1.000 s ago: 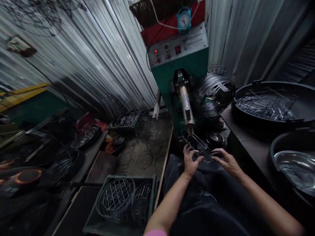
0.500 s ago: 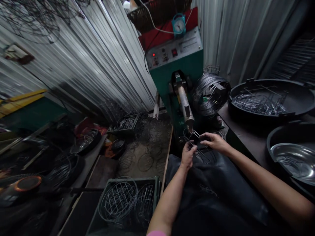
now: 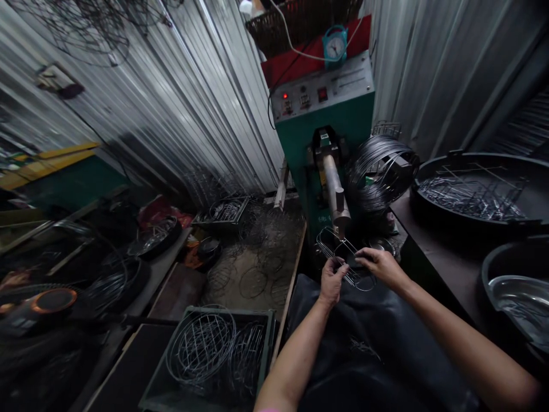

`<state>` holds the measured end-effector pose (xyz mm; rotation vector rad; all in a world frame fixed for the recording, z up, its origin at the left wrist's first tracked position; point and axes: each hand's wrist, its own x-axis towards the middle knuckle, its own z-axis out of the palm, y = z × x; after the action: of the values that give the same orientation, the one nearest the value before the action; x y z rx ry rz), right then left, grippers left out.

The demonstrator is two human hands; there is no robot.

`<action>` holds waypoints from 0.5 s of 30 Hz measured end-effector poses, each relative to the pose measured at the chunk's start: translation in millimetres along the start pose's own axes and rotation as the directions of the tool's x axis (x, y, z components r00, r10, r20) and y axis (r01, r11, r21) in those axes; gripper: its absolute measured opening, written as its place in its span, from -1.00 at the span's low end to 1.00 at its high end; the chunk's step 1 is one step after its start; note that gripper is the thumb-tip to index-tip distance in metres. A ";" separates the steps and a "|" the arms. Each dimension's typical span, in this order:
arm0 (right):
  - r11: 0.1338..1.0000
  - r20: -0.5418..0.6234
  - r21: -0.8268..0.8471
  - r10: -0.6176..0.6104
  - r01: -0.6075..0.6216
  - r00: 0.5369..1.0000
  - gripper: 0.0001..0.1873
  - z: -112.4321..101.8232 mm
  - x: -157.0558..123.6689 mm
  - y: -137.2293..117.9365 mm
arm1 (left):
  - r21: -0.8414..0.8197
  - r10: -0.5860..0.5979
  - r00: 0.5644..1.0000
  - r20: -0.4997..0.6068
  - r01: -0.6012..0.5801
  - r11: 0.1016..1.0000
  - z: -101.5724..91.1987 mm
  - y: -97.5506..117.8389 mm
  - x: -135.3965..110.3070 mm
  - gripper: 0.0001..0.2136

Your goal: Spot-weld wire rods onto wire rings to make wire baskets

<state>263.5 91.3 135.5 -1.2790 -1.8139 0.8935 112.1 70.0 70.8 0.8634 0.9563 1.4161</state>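
A wire frame (image 3: 326, 245) of thin bent metal rods lies under the electrode arm (image 3: 338, 200) of a green welding machine (image 3: 326, 117). My left hand (image 3: 332, 281) grips the frame from the near left, with thumb and fingers closed round its wires. On the other side, my right hand (image 3: 383, 267) pinches a wire at the frame's right edge, thumb and forefinger together. The frame's rounded near end shows below my hands. The arm's tip is just above the wires; whether it touches them I cannot tell. Short wire pieces (image 3: 364, 347) lie on the dark apron over my lap.
A wire coil (image 3: 381, 169) hangs right of the machine. Black pans (image 3: 465, 214) with wire parts and a metal bowl (image 3: 510, 283) stand on the right bench. At lower left, a green crate (image 3: 148, 395) contains round wire racks (image 3: 201, 349). A clock (image 3: 335, 44) tops the machine.
The view has shifted, so the machine and hands appear farther right and lower. My right fingers have come together on the wire. My left hand still grips the frame.
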 end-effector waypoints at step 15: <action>1.000 -0.150 -0.001 0.019 -0.020 0.988 -0.59 -12.1 -31.6 15.0 | -0.167 -0.167 0.985 -0.037 0.158 0.973 10.5 15.4 -1.7 -0.62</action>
<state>288.2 66.6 123.3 -1.3310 -1.6879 0.7842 115.7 69.0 89.1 0.6155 0.9134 1.3595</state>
